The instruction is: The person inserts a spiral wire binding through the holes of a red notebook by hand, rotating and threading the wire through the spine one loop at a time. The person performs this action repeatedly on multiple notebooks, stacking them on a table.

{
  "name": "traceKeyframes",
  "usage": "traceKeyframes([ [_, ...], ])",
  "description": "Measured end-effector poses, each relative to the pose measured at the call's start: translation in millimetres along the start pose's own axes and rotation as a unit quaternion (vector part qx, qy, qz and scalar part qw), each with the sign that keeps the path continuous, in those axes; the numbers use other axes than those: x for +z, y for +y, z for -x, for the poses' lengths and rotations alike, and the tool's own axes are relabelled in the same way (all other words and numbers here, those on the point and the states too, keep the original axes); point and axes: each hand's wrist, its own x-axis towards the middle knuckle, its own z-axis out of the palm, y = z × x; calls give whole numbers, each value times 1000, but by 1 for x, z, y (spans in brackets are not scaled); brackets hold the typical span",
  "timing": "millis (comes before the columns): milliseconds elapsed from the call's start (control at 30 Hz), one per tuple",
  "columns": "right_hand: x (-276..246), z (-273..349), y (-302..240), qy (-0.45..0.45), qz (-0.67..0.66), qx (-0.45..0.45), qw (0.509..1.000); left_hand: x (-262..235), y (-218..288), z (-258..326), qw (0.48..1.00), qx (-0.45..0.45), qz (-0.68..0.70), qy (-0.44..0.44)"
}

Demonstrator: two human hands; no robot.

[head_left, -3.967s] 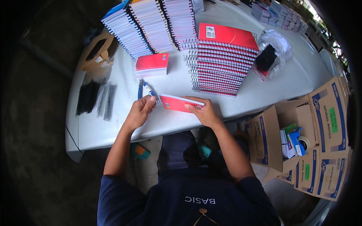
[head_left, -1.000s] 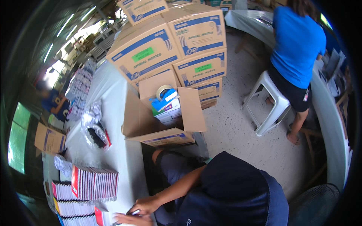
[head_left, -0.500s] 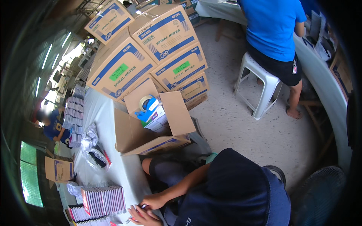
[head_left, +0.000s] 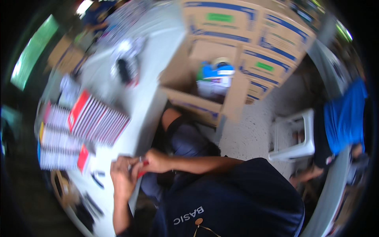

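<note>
My left hand (head_left: 123, 175) and my right hand (head_left: 156, 161) meet over the near edge of the white-covered table (head_left: 148, 75). Between their closed fingers is a small red object (head_left: 143, 169); its kind is too blurred to make out. To the left of my hands, spiral notebooks with red covers (head_left: 100, 120) stand packed in a block. More spiral notebooks (head_left: 59, 156) are stacked beside and below them. A dark tool with two handles (head_left: 97, 179) lies on the table near my left hand.
An open carton (head_left: 193, 102) holding a blue-and-white package (head_left: 215, 77) and a tape roll stands past my knee. Closed cartons (head_left: 221, 23) are piled behind it. At right, a person in a blue shirt (head_left: 343, 118) is by a white stool (head_left: 294, 148).
The view has swung left and down, so the table and notebooks show more fully and the cartons sit farther right. Both hands stay together, with the red object now showing between them.
</note>
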Motion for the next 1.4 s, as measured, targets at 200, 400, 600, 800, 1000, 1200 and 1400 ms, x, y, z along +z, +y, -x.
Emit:
traceKeyframes([
  [200,2,-42,-6,-9,-69,-27,997,-13,-44,4,996,-71,25,-54],
  [400,27,-67,0,-132,-54,53,988,-16,-64,26,974,-197,87,64],
  [600,41,-82,11,-166,-70,54,982,-17,-87,38,973,-210,91,39],
  [800,46,-96,13,-185,-113,79,973,-12,-93,32,975,-191,92,64],
  [1000,47,-94,17,-198,-99,71,973,-22,-85,27,970,-232,49,48],
  [1200,35,-96,-18,-85,-157,-11,984,-54,-70,12,978,-166,-16,122],
  [1400,-12,-152,-95,211,-332,-181,901,-80,-65,-17,890,-166,156,396],
])
